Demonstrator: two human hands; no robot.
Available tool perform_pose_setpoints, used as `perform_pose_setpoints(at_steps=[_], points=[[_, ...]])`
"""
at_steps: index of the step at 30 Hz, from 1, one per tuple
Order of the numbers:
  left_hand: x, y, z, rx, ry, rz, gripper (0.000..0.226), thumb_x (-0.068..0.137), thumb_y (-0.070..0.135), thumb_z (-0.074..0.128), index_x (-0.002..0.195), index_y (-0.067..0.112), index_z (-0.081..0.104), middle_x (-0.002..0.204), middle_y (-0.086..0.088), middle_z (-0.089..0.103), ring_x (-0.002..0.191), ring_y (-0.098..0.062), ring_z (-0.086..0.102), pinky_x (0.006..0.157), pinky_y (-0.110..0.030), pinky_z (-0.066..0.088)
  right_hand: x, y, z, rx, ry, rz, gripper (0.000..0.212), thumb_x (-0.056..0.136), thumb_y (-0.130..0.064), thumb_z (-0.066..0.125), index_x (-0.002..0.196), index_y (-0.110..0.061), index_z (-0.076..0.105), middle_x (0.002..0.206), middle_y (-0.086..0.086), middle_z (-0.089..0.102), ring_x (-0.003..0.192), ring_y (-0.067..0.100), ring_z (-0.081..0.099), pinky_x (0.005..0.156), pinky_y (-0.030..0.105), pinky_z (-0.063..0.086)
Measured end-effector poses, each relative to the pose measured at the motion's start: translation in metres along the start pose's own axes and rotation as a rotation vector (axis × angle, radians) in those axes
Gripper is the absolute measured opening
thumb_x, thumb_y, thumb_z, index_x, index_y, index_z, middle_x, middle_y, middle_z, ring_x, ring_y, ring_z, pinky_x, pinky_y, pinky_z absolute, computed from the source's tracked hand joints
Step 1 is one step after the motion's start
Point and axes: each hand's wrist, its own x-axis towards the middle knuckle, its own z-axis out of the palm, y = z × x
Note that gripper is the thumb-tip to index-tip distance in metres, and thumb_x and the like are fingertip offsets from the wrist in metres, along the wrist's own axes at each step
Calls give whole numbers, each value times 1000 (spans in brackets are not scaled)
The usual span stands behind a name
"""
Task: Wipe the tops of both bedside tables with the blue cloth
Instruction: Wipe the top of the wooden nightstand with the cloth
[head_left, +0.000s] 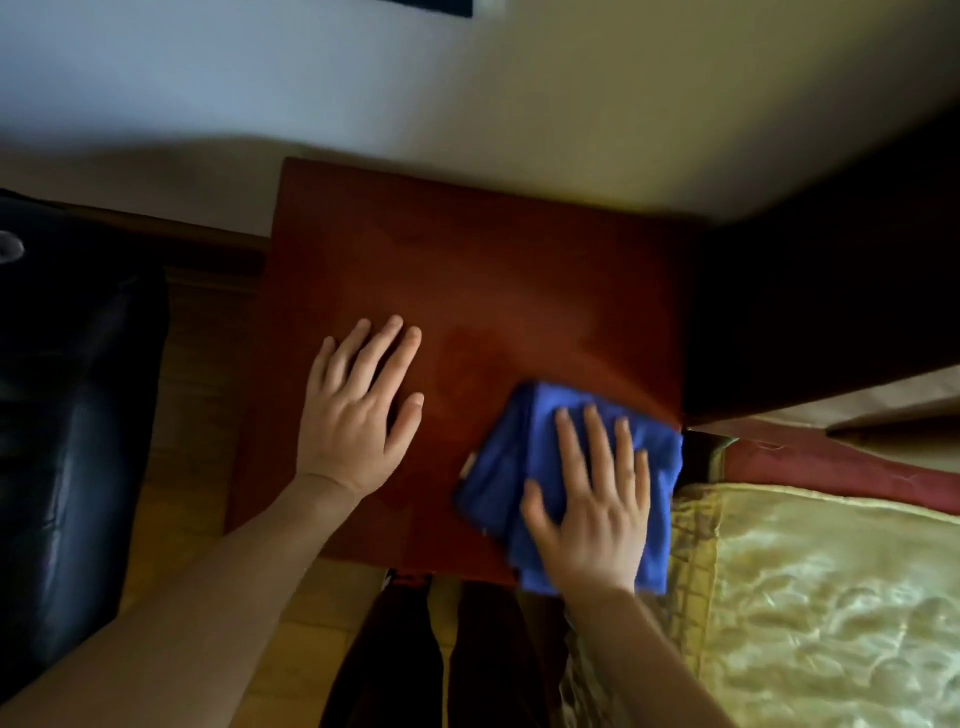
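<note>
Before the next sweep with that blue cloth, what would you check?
1. Blue cloth flat on the bedside table: ok, though its near edge overhangs the front.
2. Right hand presses the cloth with straight fingers: ok.
3. Left hand out of a leftward sweep's way: not ok, it rests flat on the top.
4. Far half already wiped: cannot tell.
5. Second table done: cannot tell, out of view.

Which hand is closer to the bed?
Right. The right hand presses the blue cloth beside the bed; the left hand lies flat on the bedside table, farther away.
</note>
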Motion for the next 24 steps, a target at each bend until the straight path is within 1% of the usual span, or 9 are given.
perform_pose_setpoints(at_steps=[3, 5, 7, 10, 13, 15, 17, 21, 24], points=[[0, -2, 3, 21, -4, -4, 58, 96, 41, 39, 150, 23, 30, 156, -2, 33, 145, -27, 24, 121, -47, 13, 103, -13, 1, -4, 86, 60, 67, 88, -51, 47, 149, -25, 40, 155, 5, 41, 145, 33, 33, 118, 49, 23], [1, -2, 2, 27, 0, 1, 57, 96, 41, 39, 150, 23, 32, 155, -3, 35, 145, -28, 26, 121, -48, 15, 164, -18, -2, 10, 84, 91, 68, 91, -53, 39, 152, -26, 34, 159, 4, 35, 147, 32, 27, 120, 47, 18], [1, -1, 1, 26, 4, 2, 57, 96, 42, 38, 149, 23, 32, 154, -4, 37, 144, -28, 28, 120, -48, 15, 186, -20, -3, 15, 55, 100, 67, 93, -54, 35, 154, -26, 29, 161, 2, 28, 150, 31, 20, 122, 47, 14], [0, -1, -1, 29, -21, -3, 57, 97, 42, 38, 150, 23, 30, 155, -3, 35, 145, -28, 26, 120, -48, 15, 137, -20, -2, -13, 81, 63, 65, 93, -50, 42, 152, -24, 34, 159, 5, 32, 148, 32, 24, 120, 49, 20], [1, -1, -2, 12, -26, -3, 58, 96, 40, 39, 151, 24, 27, 156, -2, 33, 145, -27, 25, 121, -47, 15, 20, -20, 2, 14, -18, 17, 69, 89, -47, 50, 152, -26, 34, 160, 4, 29, 150, 31, 19, 120, 52, 20], [0, -1, -1, 5, -21, -6, 58, 96, 41, 39, 151, 24, 28, 156, -2, 34, 145, -27, 25, 121, -47, 14, -45, -22, 1, -4, -62, -37, 72, 85, -47, 53, 151, -26, 33, 159, 4, 30, 149, 30, 20, 116, 56, 25], [1, -2, 1, 7, -8, 0, 58, 96, 41, 39, 151, 24, 28, 156, -1, 34, 145, -27, 26, 121, -47, 15, -52, -22, 3, 0, -59, -52, 73, 83, -47, 54, 149, -26, 33, 156, 4, 33, 147, 31, 26, 114, 58, 28], [0, -3, 5, -10, 28, 9, 57, 96, 40, 40, 150, 24, 31, 156, -1, 35, 145, -27, 27, 120, -47, 15, 60, -30, 7, -23, 65, 25, 68, 85, -49, 50, 148, -25, 42, 154, 7, 42, 144, 35, 33, 116, 51, 23], [1, -2, 3, -2, 24, 6, 55, 97, 42, 37, 149, 24, 32, 155, -2, 36, 145, -27, 27, 120, -47, 15, 149, -35, 4, -7, 107, 81, 68, 89, -52, 43, 151, -27, 36, 158, 4, 36, 147, 32, 28, 120, 49, 19]])
